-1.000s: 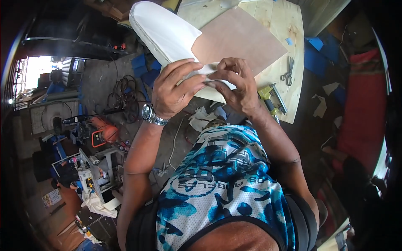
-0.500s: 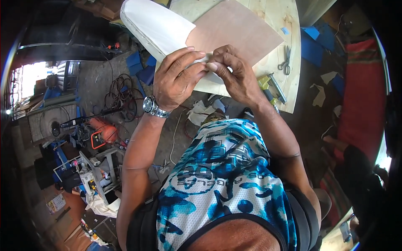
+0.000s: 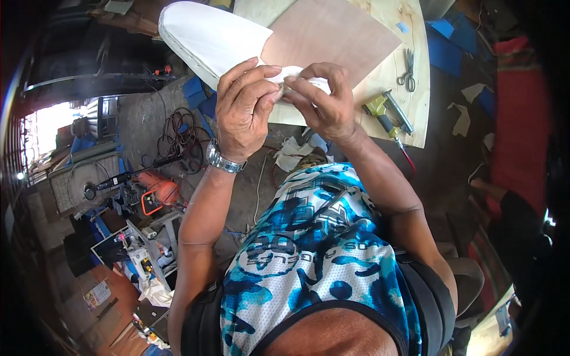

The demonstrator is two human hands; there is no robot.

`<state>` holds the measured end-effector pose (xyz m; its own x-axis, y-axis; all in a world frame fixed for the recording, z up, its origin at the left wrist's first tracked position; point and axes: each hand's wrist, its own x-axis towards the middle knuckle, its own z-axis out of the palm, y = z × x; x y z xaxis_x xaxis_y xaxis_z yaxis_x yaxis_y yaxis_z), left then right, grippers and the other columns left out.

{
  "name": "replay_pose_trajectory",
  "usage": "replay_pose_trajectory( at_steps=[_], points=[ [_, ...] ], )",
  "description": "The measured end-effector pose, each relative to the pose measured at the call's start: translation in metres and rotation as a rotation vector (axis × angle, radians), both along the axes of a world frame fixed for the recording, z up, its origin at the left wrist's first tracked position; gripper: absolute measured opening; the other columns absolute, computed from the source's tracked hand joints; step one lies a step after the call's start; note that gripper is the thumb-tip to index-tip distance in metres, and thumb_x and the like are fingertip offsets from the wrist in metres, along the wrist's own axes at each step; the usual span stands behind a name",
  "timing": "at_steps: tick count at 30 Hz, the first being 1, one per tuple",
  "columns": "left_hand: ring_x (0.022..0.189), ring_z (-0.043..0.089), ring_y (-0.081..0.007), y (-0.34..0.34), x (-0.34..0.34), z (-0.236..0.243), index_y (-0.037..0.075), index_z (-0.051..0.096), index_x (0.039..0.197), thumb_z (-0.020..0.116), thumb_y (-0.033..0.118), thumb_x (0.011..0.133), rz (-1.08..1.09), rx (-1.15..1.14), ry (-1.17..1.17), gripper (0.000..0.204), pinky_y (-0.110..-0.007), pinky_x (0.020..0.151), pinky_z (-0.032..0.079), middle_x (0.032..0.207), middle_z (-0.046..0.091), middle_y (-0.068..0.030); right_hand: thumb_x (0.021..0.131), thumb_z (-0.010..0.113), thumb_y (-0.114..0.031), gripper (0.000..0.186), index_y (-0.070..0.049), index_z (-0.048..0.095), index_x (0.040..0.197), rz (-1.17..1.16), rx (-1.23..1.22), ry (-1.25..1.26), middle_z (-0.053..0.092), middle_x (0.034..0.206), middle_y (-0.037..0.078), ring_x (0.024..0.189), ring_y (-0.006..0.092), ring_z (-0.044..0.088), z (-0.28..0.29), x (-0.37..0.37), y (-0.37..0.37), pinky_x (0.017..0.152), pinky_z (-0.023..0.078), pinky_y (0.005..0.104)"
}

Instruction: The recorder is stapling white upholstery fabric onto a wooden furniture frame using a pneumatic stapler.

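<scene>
White material (image 3: pixel 290 72) is pinched by the left hand (image 3: pixel 244 113) and right hand (image 3: pixel 330 107); scissors (image 3: pixel 409 72) and a yellow-green air tool (image 3: pixel 376 107) are laid right of the right hand.

1. I see a white, round-ended panel (image 3: pixel 214 38) covered in smooth, cloth-like matt material.
2. The flat pinkish-brown board (image 3: pixel 335 38) looks like smooth, matt wood.
3. I make out grain on the pale wooden tabletop (image 3: pixel 419 98).
4. The silver link-band wristwatch (image 3: pixel 223 160) is glossy metal.
5. The blue-and-white shirt (image 3: pixel 320 249) looks like perforated cloth.
</scene>
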<state>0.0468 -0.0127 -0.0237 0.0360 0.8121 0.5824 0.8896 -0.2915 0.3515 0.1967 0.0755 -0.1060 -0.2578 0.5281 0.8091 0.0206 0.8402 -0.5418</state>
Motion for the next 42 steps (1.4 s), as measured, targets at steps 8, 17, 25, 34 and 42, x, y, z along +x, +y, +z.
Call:
replay_pose_trajectory(
  at_steps=[8,17,25,34,42],
  points=[
    [0.118,0.057,-0.0286,0.002,-0.001,0.006,0.009,0.066,0.098,0.071,0.007,0.086,-0.045,-0.043,0.081,0.013,-0.04,0.1,0.046,0.115,0.069,-0.0023,0.074,0.08,-0.011,0.028,-0.019,0.075,0.101,0.037,0.11,-0.018,0.061,0.103,0.004,0.099,0.0242,0.056,0.003,0.005,0.014,0.083,0.049,0.0373],
    [0.101,0.065,-0.0237,0.004,-0.006,0.008,0.011,0.069,0.114,0.082,0.004,0.072,-0.133,0.068,0.374,0.044,-0.035,0.08,0.058,0.114,0.067,-0.0029,0.085,0.07,-0.006,0.014,-0.002,0.063,0.096,0.316,-0.205,-0.057,0.061,0.101,0.013,0.1,0.032,0.058,0.012,0.005,0.019,0.085,0.05,0.0408],
    [0.098,0.067,-0.0255,0.003,-0.002,-0.006,0.005,0.073,0.103,0.082,0.002,0.072,-0.071,0.172,0.275,0.032,-0.035,0.079,0.058,0.107,0.069,-0.0047,0.088,0.066,-0.005,0.012,-0.002,0.063,0.099,0.369,-0.194,-0.114,0.062,0.104,0.014,0.098,0.0325,0.06,0.019,0.007,0.02,0.085,0.051,0.0409],
    [0.116,0.059,-0.026,0.001,-0.008,0.001,0.007,0.069,0.095,0.077,0.006,0.079,-0.12,0.167,0.424,0.019,-0.037,0.09,0.054,0.118,0.067,-0.0027,0.079,0.076,-0.002,0.031,-0.007,0.067,0.108,0.137,-0.256,0.111,0.062,0.107,0.011,0.098,0.029,0.062,-0.011,0.017,-0.003,0.084,0.051,0.0384],
    [0.129,0.05,-0.0334,0.001,0.008,0.012,0.007,0.065,0.095,0.068,0.007,0.088,-0.026,-0.073,0.299,0.008,-0.044,0.106,0.039,0.121,0.068,-0.0074,0.071,0.083,-0.011,0.033,-0.012,0.072,0.102,0.143,-0.043,0.058,0.062,0.104,0.008,0.099,0.0265,0.06,0.0,0.007,0.008,0.082,0.051,0.0376]
  ],
)
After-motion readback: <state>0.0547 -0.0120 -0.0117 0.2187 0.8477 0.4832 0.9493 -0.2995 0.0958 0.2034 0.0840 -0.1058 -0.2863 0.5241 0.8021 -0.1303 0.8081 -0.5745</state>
